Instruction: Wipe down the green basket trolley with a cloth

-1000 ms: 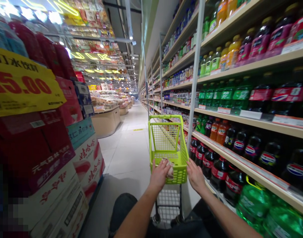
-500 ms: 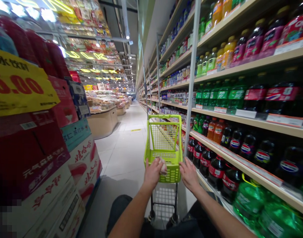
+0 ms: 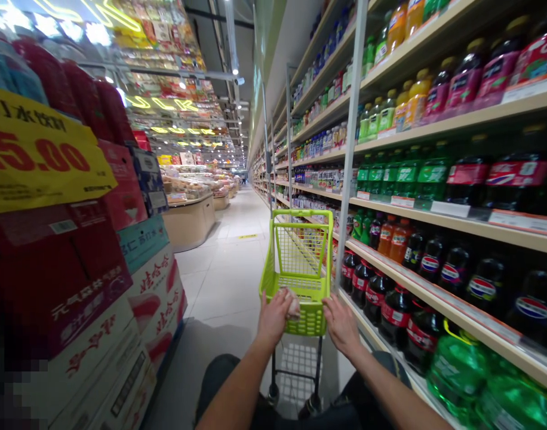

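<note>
A pale tiled floor [image 3: 233,280] is seen running far back along a shop aisle. Its right side is lined by tall shelves [image 3: 417,213], split by a grey upright post [image 3: 352,119] and filled with drinks; green bottles [image 3: 403,172] are ranged above dark cola bottles [image 3: 394,313], and large green bottles [image 3: 457,361] are set lowest. On the left, cartons [image 3: 67,269] are stacked, partly covered by a yellow price sign [image 3: 36,155] printed with red figures. Beyond them, a rounded counter [image 3: 190,221] is heaped with goods, and yellow neon letters [image 3: 166,103] are hung overhead.

A lime-green shopping cart [image 3: 316,316] is placed upright in the middle, between the two forearms and close to the shelves. The hands are held apart at its near end. The left hand [image 3: 273,316] is laid at the near left corner of the basket, its fingers spread and bent over the rim, with a crumpled pale item [image 3: 294,306] touched by them. The right hand [image 3: 342,325] is set at the near right corner, fingers half curled against the edge. How tightly either is closed cannot be told.
</note>
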A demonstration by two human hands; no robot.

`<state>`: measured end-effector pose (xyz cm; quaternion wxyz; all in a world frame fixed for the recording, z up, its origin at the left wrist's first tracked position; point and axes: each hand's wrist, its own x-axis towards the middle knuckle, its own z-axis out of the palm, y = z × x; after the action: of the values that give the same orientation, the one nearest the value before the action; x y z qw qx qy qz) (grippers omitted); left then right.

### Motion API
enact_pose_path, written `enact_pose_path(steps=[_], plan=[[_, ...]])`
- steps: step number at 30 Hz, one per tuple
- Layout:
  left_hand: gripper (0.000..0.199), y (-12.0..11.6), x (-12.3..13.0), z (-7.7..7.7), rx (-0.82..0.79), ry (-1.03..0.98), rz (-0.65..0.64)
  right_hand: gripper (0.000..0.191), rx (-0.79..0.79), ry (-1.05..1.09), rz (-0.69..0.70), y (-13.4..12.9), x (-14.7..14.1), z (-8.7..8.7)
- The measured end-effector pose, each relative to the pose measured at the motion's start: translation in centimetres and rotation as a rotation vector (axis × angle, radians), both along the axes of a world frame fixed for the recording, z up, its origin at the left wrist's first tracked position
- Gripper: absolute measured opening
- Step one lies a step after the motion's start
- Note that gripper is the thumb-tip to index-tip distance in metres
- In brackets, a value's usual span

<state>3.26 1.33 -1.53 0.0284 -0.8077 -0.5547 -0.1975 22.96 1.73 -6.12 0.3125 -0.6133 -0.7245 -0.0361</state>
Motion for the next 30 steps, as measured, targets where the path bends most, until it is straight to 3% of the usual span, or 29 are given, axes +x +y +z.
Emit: enact_pose_path(steps=[3,5,8,11,13,15,17,19,22,24,26,30], plan=[[0.038,0.2,-1.4,0.4,-0.001,-0.018,0.14,0.041,-0.033,0.047,-0.032,0.1,-0.6,-0.1],[0.038,0.1,0.2,0.3,-0.014,-0.008,0.067,0.042,-0.036,0.058,-0.041,0.1,-0.7,-0.2],[0.037,0.1,3.4,-0.5,0.001,-0.003,-0.142,0.042,-0.024,0.021,-0.018,0.3,-0.4,-0.3],[0.037,0.4,3.0,-0.9,0.015,0.022,-0.234,0.042,-0.021,-0.021,-0.007,0.4,0.2,-0.2],[0.038,0.7,0.8,-0.7,0.0,0.035,-0.127,0.043,-0.024,-0.025,-0.015,0.5,0.3,-0.2],[0.041,1.0,-1.3,-0.5,0.006,0.01,0.06,0.043,-0.031,-0.018,-0.028,0.5,0.0,-0.1],[0.043,1.0,-1.8,-0.4,0.001,-0.016,0.151,0.043,-0.049,-0.009,-0.045,0.5,-0.3,-0.1],[0.042,0.8,-0.4,-0.7,-0.026,-0.026,0.083,0.043,-0.06,-0.005,-0.059,0.5,-0.6,-0.2],[0.039,0.4,2.4,-1.0,-0.039,-0.03,-0.147,0.041,-0.04,-0.017,-0.059,0.6,-0.4,-0.5],[0.039,0.4,2.4,-0.9,-0.045,-0.022,-0.227,0.04,-0.013,-0.037,-0.051,0.6,0.0,-0.5],[0.041,0.6,0.5,-0.6,-0.057,-0.018,-0.164,0.039,0.009,-0.052,-0.043,0.6,0.4,-0.4],[0.047,0.8,-3.8,-0.3,-0.041,-0.069,0.173,0.037,0.047,-0.067,-0.042,0.7,0.2,-0.6]])
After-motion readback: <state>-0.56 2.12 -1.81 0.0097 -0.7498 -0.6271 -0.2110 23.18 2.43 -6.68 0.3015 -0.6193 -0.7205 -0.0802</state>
